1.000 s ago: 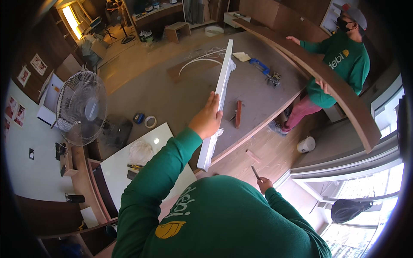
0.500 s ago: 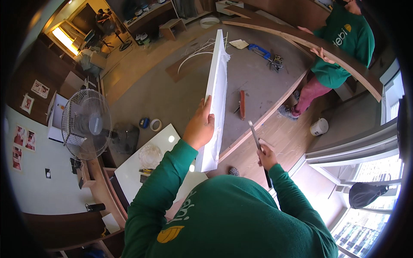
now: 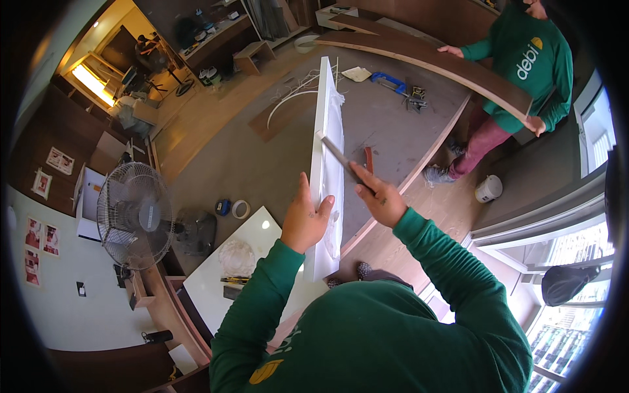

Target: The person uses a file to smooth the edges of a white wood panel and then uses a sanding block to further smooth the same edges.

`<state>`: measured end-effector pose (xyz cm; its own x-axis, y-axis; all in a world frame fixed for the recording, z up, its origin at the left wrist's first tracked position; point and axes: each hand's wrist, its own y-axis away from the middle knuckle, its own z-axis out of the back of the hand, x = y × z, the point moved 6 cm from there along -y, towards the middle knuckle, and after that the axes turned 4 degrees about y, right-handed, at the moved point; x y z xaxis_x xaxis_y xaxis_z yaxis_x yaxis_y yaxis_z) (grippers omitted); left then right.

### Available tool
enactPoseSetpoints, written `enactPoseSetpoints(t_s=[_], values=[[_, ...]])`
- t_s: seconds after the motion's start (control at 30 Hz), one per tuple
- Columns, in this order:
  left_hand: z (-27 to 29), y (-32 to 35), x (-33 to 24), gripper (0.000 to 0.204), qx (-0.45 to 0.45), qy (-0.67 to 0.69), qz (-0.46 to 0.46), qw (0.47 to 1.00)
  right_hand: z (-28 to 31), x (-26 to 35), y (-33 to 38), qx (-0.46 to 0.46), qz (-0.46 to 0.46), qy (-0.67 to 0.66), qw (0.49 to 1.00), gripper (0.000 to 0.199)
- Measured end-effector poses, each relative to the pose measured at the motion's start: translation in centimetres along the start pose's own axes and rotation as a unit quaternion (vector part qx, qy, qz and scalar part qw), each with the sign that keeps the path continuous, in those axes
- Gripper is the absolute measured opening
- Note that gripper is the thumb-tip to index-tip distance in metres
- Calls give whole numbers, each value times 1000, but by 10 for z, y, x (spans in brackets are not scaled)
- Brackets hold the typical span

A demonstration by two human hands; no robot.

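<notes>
A long white panel (image 3: 320,124) stands on its narrow edge in front of me, pointing away, with ragged white film along its right side. My left hand (image 3: 306,219) grips its near part, thumb on the right side and fingers at the left. In my right hand (image 3: 382,200) is a flat metal file (image 3: 338,154), its dark handle within the fingers. The file's tip meets or lies just over the panel's top edge, ahead of my left hand. Beyond the file, a small reddish-brown tool (image 3: 369,159) lies on the grey worktable (image 3: 393,141).
At right, a co-worker (image 3: 524,72) holds a long brown board (image 3: 445,62) over the table's far side. A blue-framed saw (image 3: 388,82), a tape roll (image 3: 241,209) and a tape measure (image 3: 223,207) lie about. A fan (image 3: 135,216) stands left; a white bucket (image 3: 489,188) is on the floor.
My right hand has swung up and left, bringing the file from beside me to the panel's top edge. The co-worker's board has shifted left, and one of their hands now holds its near end.
</notes>
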<state>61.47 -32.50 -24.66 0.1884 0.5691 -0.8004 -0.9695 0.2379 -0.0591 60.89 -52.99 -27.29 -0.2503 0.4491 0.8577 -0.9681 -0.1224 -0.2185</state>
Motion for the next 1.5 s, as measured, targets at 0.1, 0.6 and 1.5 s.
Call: enactPoseSetpoints(t_s=[0.1, 0.6, 1.5], values=[[1, -6, 5, 77, 23, 12, -3, 1000, -5, 7, -6, 33, 38, -8, 999, 52], [-10, -75, -1, 49, 9, 0, 139, 990, 1, -40, -68, 127, 124, -58, 982, 58], [-32, -71, -15, 94, 18, 243, 165, 956, 37, -33, -101, 206, 146, 10, 968, 66]])
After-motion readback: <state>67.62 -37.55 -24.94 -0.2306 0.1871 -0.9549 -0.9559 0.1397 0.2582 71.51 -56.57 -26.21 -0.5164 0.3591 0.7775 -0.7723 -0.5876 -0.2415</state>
